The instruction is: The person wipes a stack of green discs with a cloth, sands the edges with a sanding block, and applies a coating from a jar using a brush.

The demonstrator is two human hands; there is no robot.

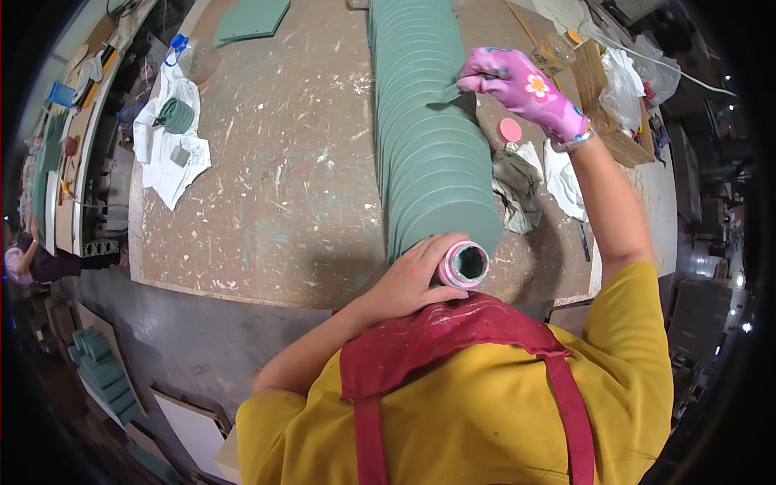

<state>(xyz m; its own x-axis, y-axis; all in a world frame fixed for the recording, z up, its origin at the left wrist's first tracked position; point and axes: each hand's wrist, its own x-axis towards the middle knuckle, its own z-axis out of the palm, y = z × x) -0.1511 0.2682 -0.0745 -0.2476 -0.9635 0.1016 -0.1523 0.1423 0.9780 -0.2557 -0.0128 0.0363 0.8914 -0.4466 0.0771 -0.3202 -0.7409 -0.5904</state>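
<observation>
A long row of overlapping round green boards (440, 214) runs from near me to the far side of the worktable. My bare left hand (416, 275) is wrapped round a pink-and-white jar (453, 276) at the near end of the row. The jar's open mouth faces up, with dark green stuff inside. Farther along, my right hand (517, 87), in a pink flowered glove, is closed in a pinch. Out of its fingers sticks a small flat green-grey tool (444, 100), tip at the boards' right edge; its exact kind is unclear.
Right of the row lie a pink lid (509, 130), crumpled rags (517, 186) and a cardboard box (606, 105). A plastic jar (554, 55) stands beyond. On the left, a white cloth (174, 153) carries a green roll. Another person (40, 259) is at far left.
</observation>
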